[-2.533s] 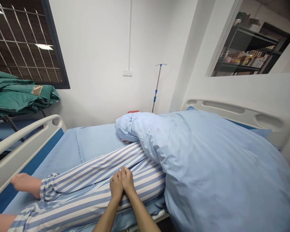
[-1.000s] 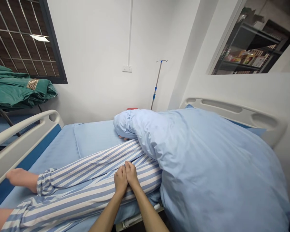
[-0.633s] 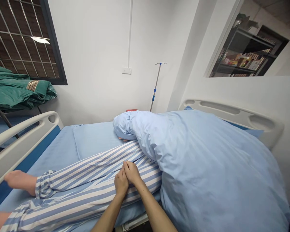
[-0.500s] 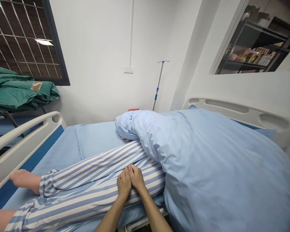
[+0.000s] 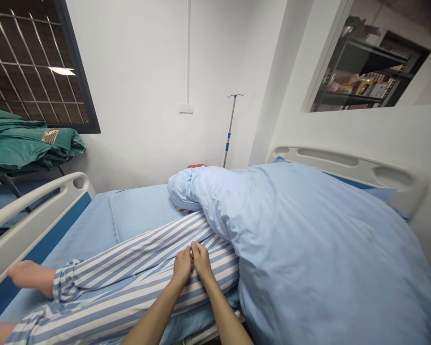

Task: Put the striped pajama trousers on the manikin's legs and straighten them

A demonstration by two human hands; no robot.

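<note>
My left hand (image 5: pixel 183 264) and my right hand (image 5: pixel 201 258) are side by side above the near thigh of a person or manikin lying on the bed. Their fingers are curled and the fingertips of both meet at the top, with a narrow dark gap between the palms. What lies inside the fingers, if anything, is hidden. Under the hands are blue-and-white striped trousers (image 5: pixel 129 254). A bare foot (image 5: pixel 32 277) shows at the left. The light blue quilt (image 5: pixel 290 230) covers the upper body, its folded edge just right of my right hand.
The bed has a pale footboard (image 5: pixel 39 211) at left and a headboard (image 5: pixel 345 165) at right. Behind it stand an IV pole (image 5: pixel 230 127) and a wall socket (image 5: pixel 186 109). Green folded cloth (image 5: pixel 32 146) lies at far left under a barred window (image 5: pixel 32 62).
My view has shifted slightly, so the room sits a little further left. Both hands stay over the thigh, and a narrow gap has opened between them.
</note>
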